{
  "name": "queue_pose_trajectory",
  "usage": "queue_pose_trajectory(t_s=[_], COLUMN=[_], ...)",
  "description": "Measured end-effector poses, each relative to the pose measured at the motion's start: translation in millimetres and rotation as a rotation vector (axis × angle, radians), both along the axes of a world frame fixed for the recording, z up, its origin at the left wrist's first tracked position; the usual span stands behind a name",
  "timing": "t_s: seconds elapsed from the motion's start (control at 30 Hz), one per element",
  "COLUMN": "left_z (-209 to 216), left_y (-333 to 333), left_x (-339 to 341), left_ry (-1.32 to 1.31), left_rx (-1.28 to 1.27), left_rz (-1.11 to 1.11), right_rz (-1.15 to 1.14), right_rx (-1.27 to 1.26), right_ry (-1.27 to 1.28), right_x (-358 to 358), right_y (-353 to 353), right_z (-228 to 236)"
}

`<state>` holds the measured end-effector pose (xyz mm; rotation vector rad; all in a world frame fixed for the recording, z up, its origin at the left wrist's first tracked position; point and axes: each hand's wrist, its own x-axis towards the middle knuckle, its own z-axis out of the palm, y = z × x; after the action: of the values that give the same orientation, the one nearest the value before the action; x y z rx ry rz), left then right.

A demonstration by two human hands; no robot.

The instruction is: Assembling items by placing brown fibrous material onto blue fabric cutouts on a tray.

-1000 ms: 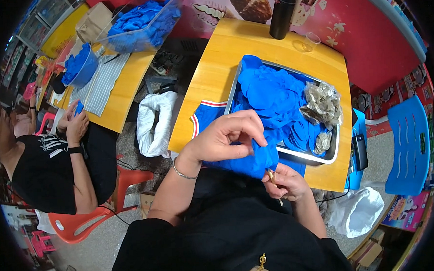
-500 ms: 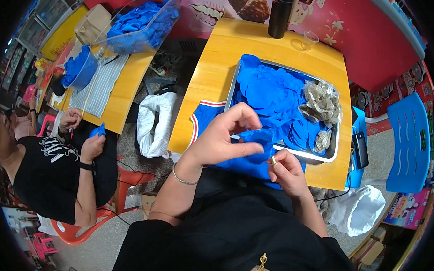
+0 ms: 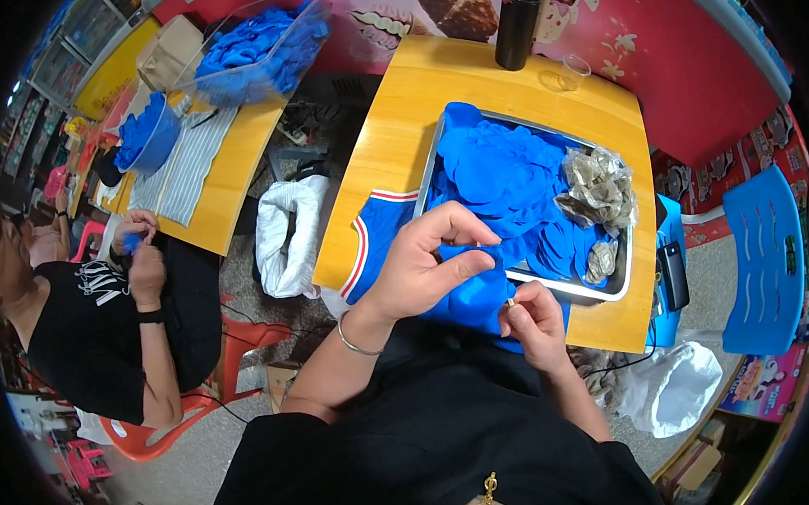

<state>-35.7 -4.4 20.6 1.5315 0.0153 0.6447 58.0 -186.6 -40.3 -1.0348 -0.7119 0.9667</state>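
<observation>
My left hand (image 3: 423, 265), with a silver bangle at its wrist, is raised over my lap at the table's near edge. Its thumb and forefinger curl to a pinch; whatever lies between the tips is too small to make out. Lower and to the right, my right hand (image 3: 534, 324) pinches a small pale piece (image 3: 511, 302) against blue cloth (image 3: 479, 299), which spreads below my left hand. Behind both hands stands a metal tray (image 3: 564, 289) with a heap of thin blue cloth pieces (image 3: 500, 172) and crumpled clear plastic bags (image 3: 598, 190) at its right.
A blue garment with red-and-white trim (image 3: 381, 226) lies left of the tray on the wooden table (image 3: 398, 108). At the back stand a black bottle (image 3: 518, 26) and a clear cup (image 3: 575, 69). A seated co-worker (image 3: 92, 329) handles blue cloth at the left table; a blue chair (image 3: 761, 259) stands right.
My left hand has shifted slightly right and down, its thumb and forefinger closer together. My right hand has barely moved. The co-worker's hands have come together around the blue cloth.
</observation>
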Motion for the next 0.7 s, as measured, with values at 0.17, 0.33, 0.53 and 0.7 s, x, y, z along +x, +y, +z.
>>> queue_pose_trajectory(t_s=[0.17,0.33,0.53,0.7], left_z=[-5.0,-13.9,-9.5,-17.4], left_y=[-7.3,-14.4,-19.4,-17.7], left_x=[1.6,2.1,-0.5,-1.1], left_ry=[-0.05,-0.122,-0.106,-0.205], left_rx=[-0.056,-0.177,-0.273,-0.194], left_rz=[-0.022,-0.002,-0.03,0.12], right_rz=[-0.045,-0.044,0.068,-0.157], right_rx=[0.035,0.041,0.061,-0.003], right_ry=[0.038,0.096,0.314,-0.046], right_x=[-8.2,-11.7,-14.8,-13.5], right_y=[3.7,5.8,1.6,7.2], right_z=[-2.8,1.2,0.1,17.4])
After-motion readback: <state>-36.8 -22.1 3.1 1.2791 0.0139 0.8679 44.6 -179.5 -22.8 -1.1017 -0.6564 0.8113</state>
